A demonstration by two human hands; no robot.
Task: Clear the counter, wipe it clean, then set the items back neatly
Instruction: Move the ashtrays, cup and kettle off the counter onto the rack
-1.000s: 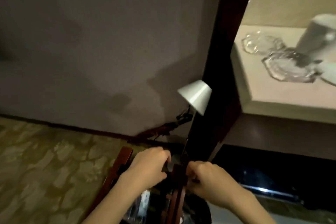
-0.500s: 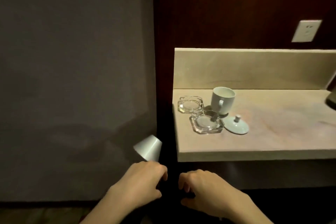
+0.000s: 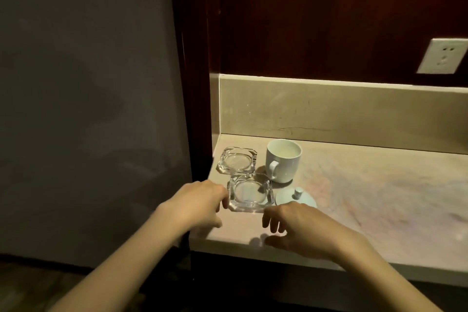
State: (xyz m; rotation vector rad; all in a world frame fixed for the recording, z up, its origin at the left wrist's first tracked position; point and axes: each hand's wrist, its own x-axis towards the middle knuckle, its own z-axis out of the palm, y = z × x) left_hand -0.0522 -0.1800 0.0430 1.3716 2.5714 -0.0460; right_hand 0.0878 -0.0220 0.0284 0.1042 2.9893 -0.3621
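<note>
Left grip [image 3: 200,200] at near ashtray [image 3: 250,194], fingertip contact unclear.

Two glass ashtrays, one far left [image 3: 237,163] and one nearer [image 3: 250,193], one white mug [image 3: 283,163], one white lid [image 3: 295,198] near right of it, one wall socket [image 3: 441,56] far right, two hands, left [image 3: 200,202] and right [image 3: 304,226]

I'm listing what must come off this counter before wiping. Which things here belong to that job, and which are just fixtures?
Belong to the job:
- beige stone counter
- far square clear glass ashtray
- near square clear glass ashtray
- white ceramic mug with handle
- white ceramic knobbed lid

Just there:
- white wall socket
- dark red wooden wall panel
</note>
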